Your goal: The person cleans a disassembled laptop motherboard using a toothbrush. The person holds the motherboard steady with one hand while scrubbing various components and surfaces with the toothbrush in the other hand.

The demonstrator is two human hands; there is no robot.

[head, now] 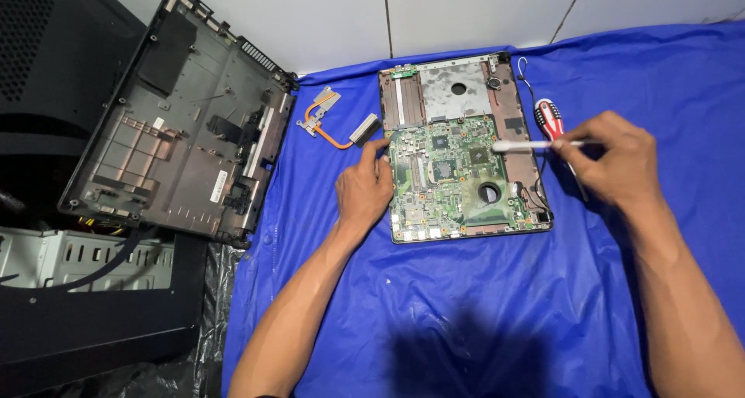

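Your left hand (363, 190) steadying the chassis (528, 165) – green board (446, 173) inside, right hand (617, 161) pinching a swab (528, 144), blue sheet (466, 305), tiled wall (466, 10).

Black computer case (46, 57) cut off left; chips (450, 169) unreadable.

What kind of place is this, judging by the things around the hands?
Probably an informal computer repair spot. An opened laptop with its green motherboard lies on a blue sheet, a removed bottom cover and a heatsink pipe lie beside it, and a red screwdriver is close by.
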